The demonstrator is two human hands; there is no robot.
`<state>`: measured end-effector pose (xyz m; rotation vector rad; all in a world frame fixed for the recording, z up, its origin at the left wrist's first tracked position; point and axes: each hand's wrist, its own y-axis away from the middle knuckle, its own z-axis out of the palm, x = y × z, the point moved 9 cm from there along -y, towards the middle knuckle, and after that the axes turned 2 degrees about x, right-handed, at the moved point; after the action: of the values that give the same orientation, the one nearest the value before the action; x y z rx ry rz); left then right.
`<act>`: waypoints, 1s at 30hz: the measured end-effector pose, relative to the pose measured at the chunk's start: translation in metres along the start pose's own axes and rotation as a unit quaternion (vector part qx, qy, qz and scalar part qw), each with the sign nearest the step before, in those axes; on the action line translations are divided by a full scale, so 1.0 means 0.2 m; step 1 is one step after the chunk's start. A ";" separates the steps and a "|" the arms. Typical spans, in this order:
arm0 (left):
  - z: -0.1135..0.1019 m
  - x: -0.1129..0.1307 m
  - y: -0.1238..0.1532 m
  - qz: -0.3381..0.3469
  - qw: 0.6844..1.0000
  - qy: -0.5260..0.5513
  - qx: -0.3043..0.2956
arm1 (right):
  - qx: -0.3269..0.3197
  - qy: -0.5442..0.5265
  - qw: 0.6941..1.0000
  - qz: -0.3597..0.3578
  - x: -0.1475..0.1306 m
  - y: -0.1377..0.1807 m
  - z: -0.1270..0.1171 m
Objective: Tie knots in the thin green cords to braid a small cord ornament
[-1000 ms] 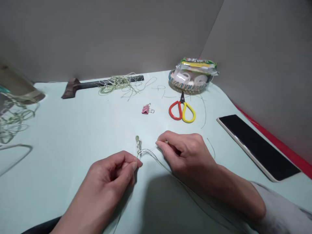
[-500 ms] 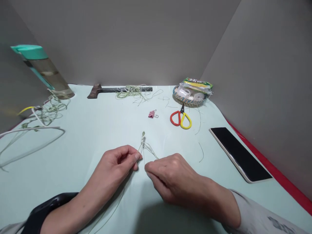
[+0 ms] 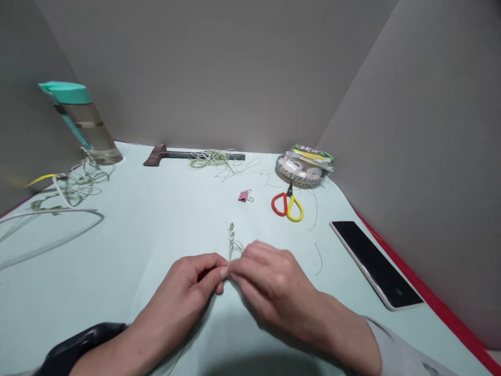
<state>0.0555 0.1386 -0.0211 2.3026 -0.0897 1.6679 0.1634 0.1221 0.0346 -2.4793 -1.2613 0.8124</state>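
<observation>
Here the left hand [image 3: 191, 284] and right hand [image 3: 266, 277] meet fingertip to fingertip, both pinched narrow on 1 knotted green cord [image 3: 231, 241], with scissors [image 3: 287, 204] well beyond.

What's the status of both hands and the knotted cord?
Left hand and right hand both pinching the thin pale-green knotted cord, fingertips meeting. Cord's knotted end sticks up past the fingers. Nothing between hands; red-and-yellow-handled scissors lie beyond.

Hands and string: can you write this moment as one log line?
left hand: pinching string | right hand: pinching string | fingertips: touching | beyond them: clip, scissors | right: phone
</observation>
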 end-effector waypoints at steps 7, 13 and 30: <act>-0.02 0.02 0.00 0.021 1.000 0.002 0.017 | 0.004 -0.011 1.000 -0.024 0.07 -0.19 0.02; -0.04 0.00 0.00 0.009 0.999 0.016 0.046 | -0.034 -0.023 0.997 -0.067 0.05 -0.16 0.05; -0.06 0.00 -0.01 0.008 0.998 0.010 0.062 | -0.037 0.102 0.985 -0.138 0.00 -0.12 0.05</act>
<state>0.0451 0.1437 -0.0177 2.3796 0.0009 1.7511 0.1414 0.1363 0.0367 -2.2989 -1.5333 0.4396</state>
